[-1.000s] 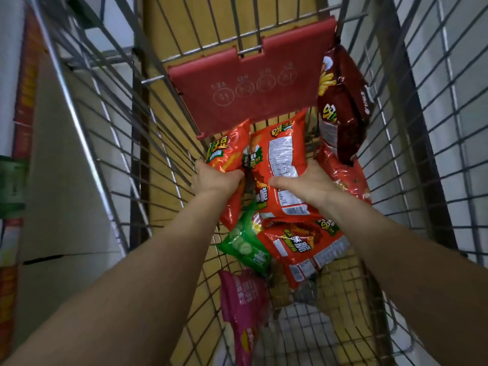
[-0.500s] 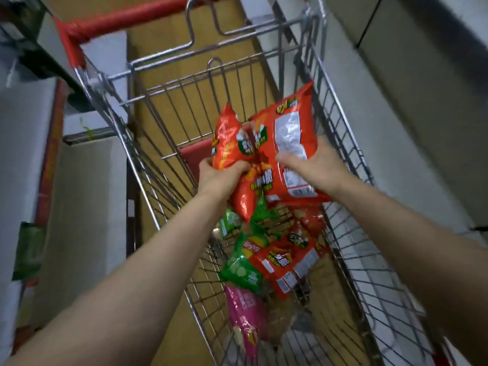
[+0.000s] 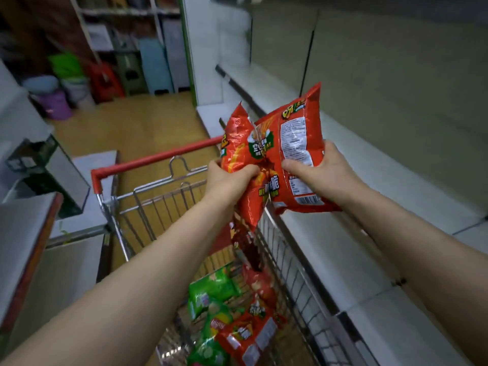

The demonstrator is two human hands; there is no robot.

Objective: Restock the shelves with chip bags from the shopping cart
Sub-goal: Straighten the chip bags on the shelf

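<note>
Holding stock over the right rim of the silver wire shopping cart with a red handle bar [image 3: 158,161], we judge ourselves midway through one transfer: the bags are out of the basket but not yet shelved. Our left hand [image 3: 229,180] is clenched round the waist of a crumpled red-orange foil chip bag [image 3: 236,136], its lower end dangling over the cart. Our right hand [image 3: 326,169] clamps a flatter red-orange foil chip bag with a white nutrition panel [image 3: 295,128], thumb on the front, fingers hidden behind. The two bags touch; whether a third is bunched between them we cannot tell. Next we should swing right and stand them on the long white metal shelf board [image 3: 375,167] just beside the cart, releasing one at a time. More green and red chip bags [image 3: 211,289] wait in the basket.
</note>
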